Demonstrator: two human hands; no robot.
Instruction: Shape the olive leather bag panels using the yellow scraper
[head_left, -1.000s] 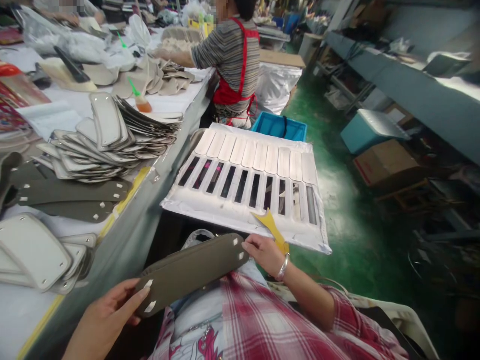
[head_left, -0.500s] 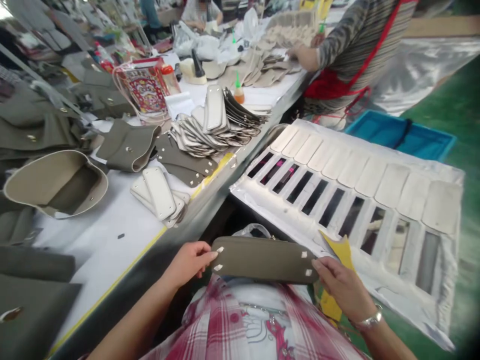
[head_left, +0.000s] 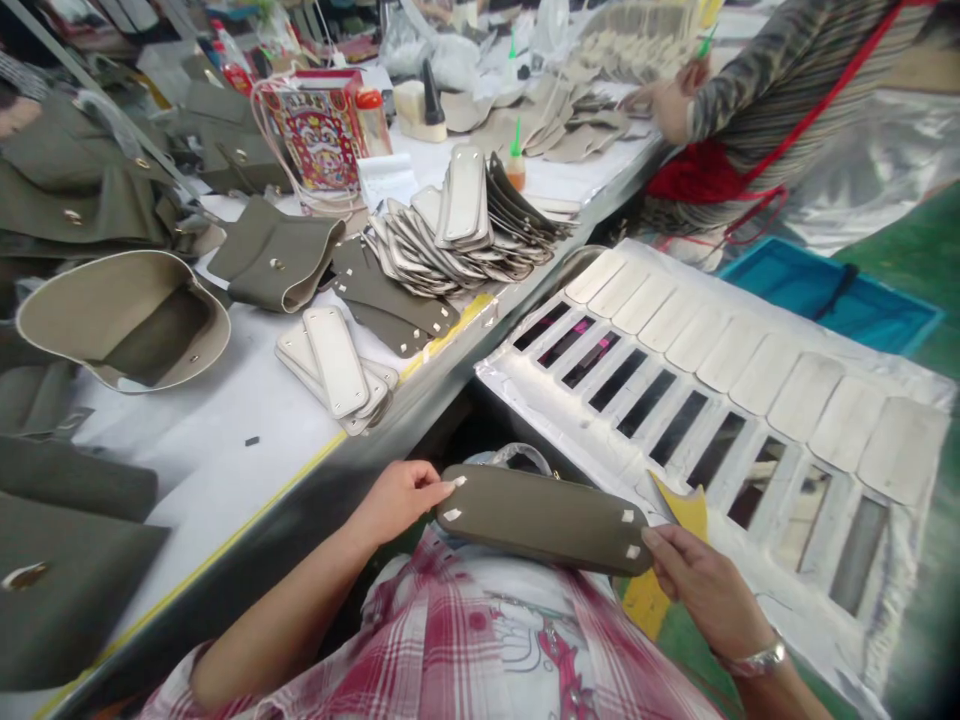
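Note:
A long olive-grey bag panel with rounded ends and small white tabs near its corners is stretched level in front of my shirt. My left hand pinches its left end, with the thumb beside a white tab. At the opposite end my right hand, with a bracelet at the wrist, grips the panel between thumb and fingers. Left of the panel, on the table, lies a small stack of pale oblong pieces. Behind them are flat olive panels with white tabs and a large heap of pale-backed oblong pieces.
A white slotted board carrying a row of pale pieces stands at my right, with a blue tray behind it. Olive bag bodies line the left side. Across the table a co-worker's hand rests near grey pieces.
The view has shifted, so the table's things sit further right. The panel's right end now tilts slightly lower, and my left thumb is on its upper left tab. Both hands keep their hold.

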